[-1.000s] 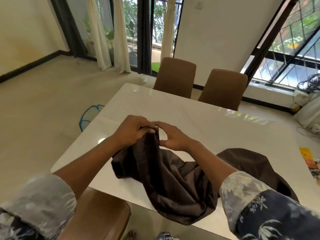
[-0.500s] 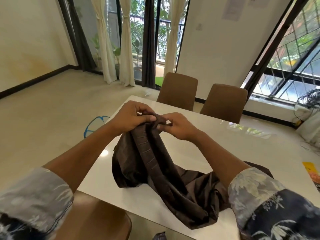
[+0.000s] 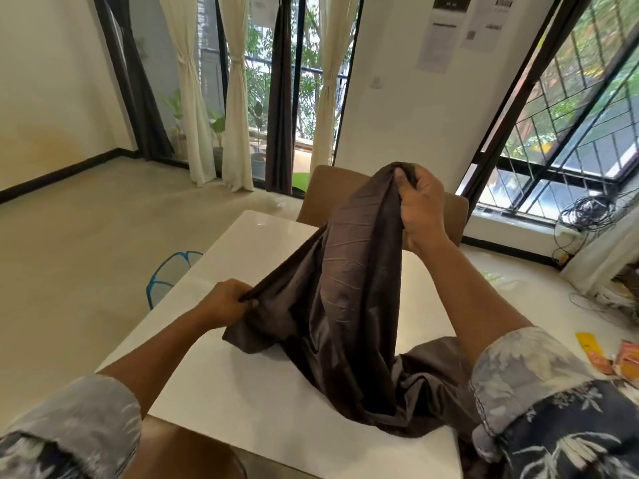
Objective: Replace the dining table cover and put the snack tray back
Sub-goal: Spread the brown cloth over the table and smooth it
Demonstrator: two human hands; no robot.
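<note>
Person stands at the near end of the white dining table (image 3: 242, 392). The dark brown table cover (image 3: 349, 305) is partly lifted, partly resting on the tabletop.

Right hand (image 3: 420, 209): raised high above the table, fingers curled tight round a bunched edge of the cover, thumb pressed into the fold. Half a second ago this hand sat low, just beside the other one.

Left hand (image 3: 228, 302): low, near the table's left edge, fingers closed round another stretch of the same edge. It has come down and to the left.

Change noted: the two hands, earlier nearly touching at one gathered point, are now well apart. The cloth runs taut on a slant between them and hangs from the right hand in a long drape.

Lower part of the cover lies crumpled on the table towards the near right corner, some of it hidden behind the right forearm and the floral sleeve (image 3: 539, 402).

Surroundings: two brown chairs (image 3: 321, 188) at the far side, one partly hidden by the cloth; a blue-rimmed object (image 3: 169, 274) on the floor left of the table; orange packets (image 3: 619, 357) at the right edge.
</note>
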